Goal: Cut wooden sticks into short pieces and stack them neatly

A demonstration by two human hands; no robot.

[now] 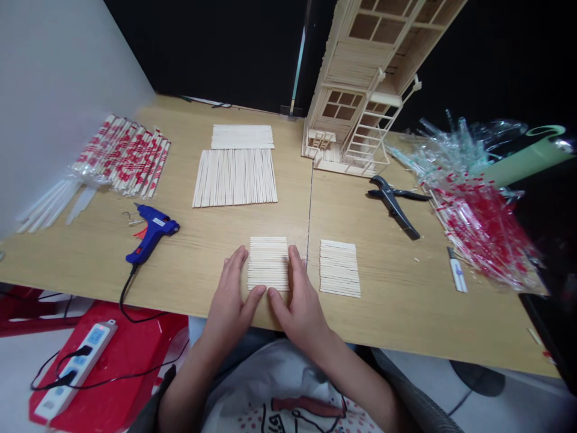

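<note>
A small square panel of thin wooden sticks [268, 264] lies flat near the table's front edge, its sticks running crosswise. My left hand [232, 291] borders its left side, fingers straight and thumb at the near edge. On the opposite side, my right hand [300, 297] lies along the right edge, its thumb also by the near edge. Both hands have fingers stretched out and thumbs apart, framing the panel rather than wrapping round it. A second, similar stick panel [339, 268] rests just to the right of my right hand.
Two larger stick panels, one upper [242, 136] and one lower [236, 177], lie behind. A blue glue gun [155, 231] and wrapped chopsticks [124, 155] are left. A wooden model house [347, 102] stands back right, near black cutters [394, 204], a utility knife [457, 272] and red-printed wrappers [487, 222].
</note>
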